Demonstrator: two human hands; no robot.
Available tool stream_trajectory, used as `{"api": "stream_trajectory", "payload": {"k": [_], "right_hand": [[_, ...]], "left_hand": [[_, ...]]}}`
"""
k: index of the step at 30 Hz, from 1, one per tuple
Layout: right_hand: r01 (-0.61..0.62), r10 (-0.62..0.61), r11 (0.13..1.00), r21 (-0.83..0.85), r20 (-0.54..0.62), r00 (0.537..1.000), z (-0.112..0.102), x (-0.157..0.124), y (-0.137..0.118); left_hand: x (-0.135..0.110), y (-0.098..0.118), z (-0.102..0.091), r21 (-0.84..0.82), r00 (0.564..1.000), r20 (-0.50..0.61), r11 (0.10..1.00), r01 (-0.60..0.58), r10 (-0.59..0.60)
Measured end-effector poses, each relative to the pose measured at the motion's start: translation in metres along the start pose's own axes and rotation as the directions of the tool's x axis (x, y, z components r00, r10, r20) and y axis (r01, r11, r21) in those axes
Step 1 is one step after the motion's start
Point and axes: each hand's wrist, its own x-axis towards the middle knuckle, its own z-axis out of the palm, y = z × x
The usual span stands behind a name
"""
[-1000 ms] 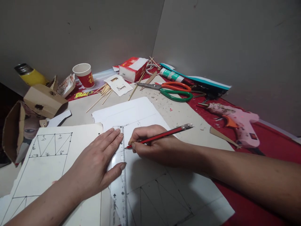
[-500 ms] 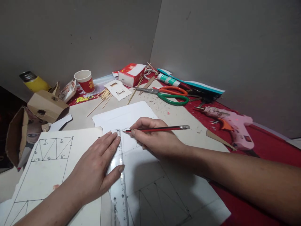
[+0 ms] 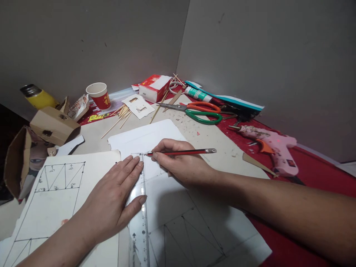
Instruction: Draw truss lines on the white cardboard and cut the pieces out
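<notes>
My left hand (image 3: 112, 198) lies flat, fingers stretched out, pressing a clear plastic ruler (image 3: 139, 218) onto a white sheet (image 3: 172, 207) with pencilled triangles. My right hand (image 3: 180, 165) pinches a red pencil (image 3: 183, 152). The pencil's tip touches the sheet at the ruler's far end. A second white sheet (image 3: 52, 196) with a drawn grid of triangles lies under my left wrist.
Orange-and-green scissors (image 3: 203, 110), a pink glue gun (image 3: 271, 146), a red tissue box (image 3: 154, 87), a red paper cup (image 3: 98, 94), wooden sticks (image 3: 121, 115), a cardboard box (image 3: 52, 126) and a yellow flask (image 3: 37, 96) lie along the back. Grey walls close the corner.
My right hand slid the pencil tip along the ruler's edge from its middle up to its far end. The left hand stayed pressed on the ruler.
</notes>
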Motion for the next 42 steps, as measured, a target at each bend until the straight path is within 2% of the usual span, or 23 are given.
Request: {"api": "stream_trajectory", "payload": {"k": [12,26,42], "right_hand": [[0.043,-0.043,0.999,-0.024,0.010,0.999,0.0001,-0.0008,0.0031],[0.039,-0.039,0.999,-0.021,0.016,0.999,0.0006,-0.0003,0.0034],[0.035,-0.034,0.999,-0.033,0.021,0.999,0.0002,0.0002,0.0044]], "left_hand": [[0.0013,-0.0017,0.0005,0.000,1.000,-0.005,1.000,-0.005,0.005],[0.0022,-0.0006,-0.0002,-0.006,1.000,-0.017,1.000,-0.007,0.007],[0.0023,-0.0008,-0.0018,0.029,0.999,0.031,1.000,-0.012,0.011]]}}
